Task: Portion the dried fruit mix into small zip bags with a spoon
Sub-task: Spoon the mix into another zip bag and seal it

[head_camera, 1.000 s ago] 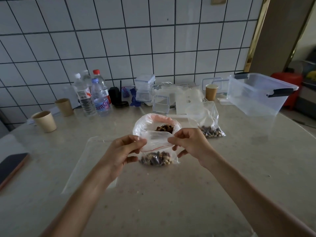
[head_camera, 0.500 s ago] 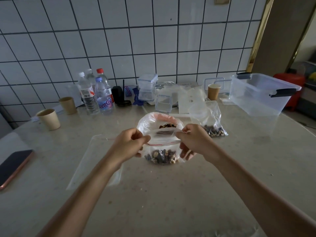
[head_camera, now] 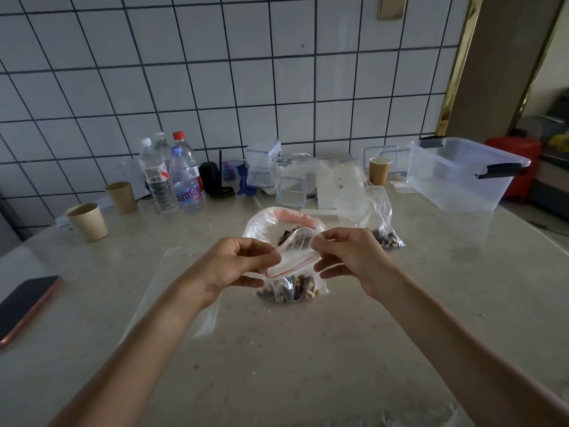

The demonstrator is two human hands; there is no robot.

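Both hands grasp one small zip bag [head_camera: 291,286] above the table [head_camera: 308,349]: left hand [head_camera: 229,268] and right hand [head_camera: 351,257] pinch its red-lined top, fruit mix in its bottom. Behind it: one big open bag [head_camera: 261,223] of mix, one filled bag [head_camera: 380,223]. Three paper cups, three bottles, one clear bin [head_camera: 462,177], one phone [head_camera: 24,303]. Beige stone table; white tiled wall.

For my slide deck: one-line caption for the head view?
Left hand and right hand pinch the top of a small zip bag holding dried fruit mix above the table.
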